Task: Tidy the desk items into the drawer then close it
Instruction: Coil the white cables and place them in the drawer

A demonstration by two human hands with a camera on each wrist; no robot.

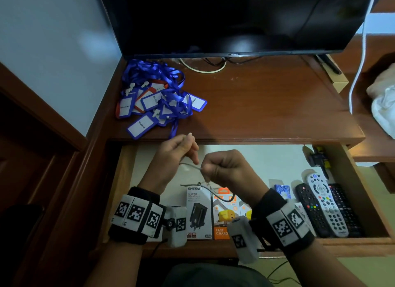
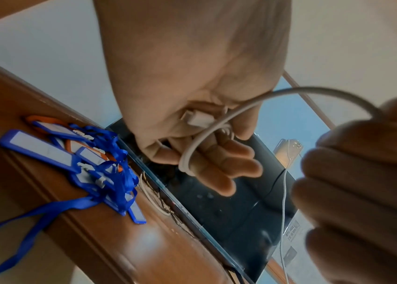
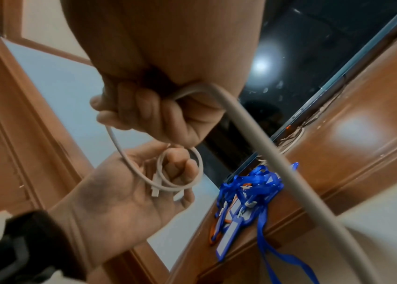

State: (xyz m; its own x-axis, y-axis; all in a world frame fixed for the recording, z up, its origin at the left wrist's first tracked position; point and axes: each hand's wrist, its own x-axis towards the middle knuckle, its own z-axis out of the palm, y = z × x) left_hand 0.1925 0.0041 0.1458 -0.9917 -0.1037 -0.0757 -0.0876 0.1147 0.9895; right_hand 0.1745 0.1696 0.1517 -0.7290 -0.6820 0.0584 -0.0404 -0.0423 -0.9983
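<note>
Both hands were raised over the open wooden drawer, coiling a thin white charging cable between them. The left hand held a small loop of the cable with its white plug against the palm, the grip curled round the coil with the fingers threaded through it, as the left wrist view showed. The right hand was fisted on the running length, grip pinched tight on the cable, and the free tail drooped down toward the white and orange charger boxes standing in the drawer. Judgement: winding was only partly done, with a fair length left to wrap. To do it well, the right hand should feed cable with light tension and let it slide through, laying each turn beside the last over the left fingers, same loop size, no twist. The plug should stay trapped under the thumb so the coil cannot spring open. The tail may snag on the boxes, so lift it clear. The finished coil would fit the bare drawer floor behind the boxes, left of the remote controls. The heap of blue lanyards with white badge holders lay on the brown wooden bench under the black monitor, untouched.
</note>
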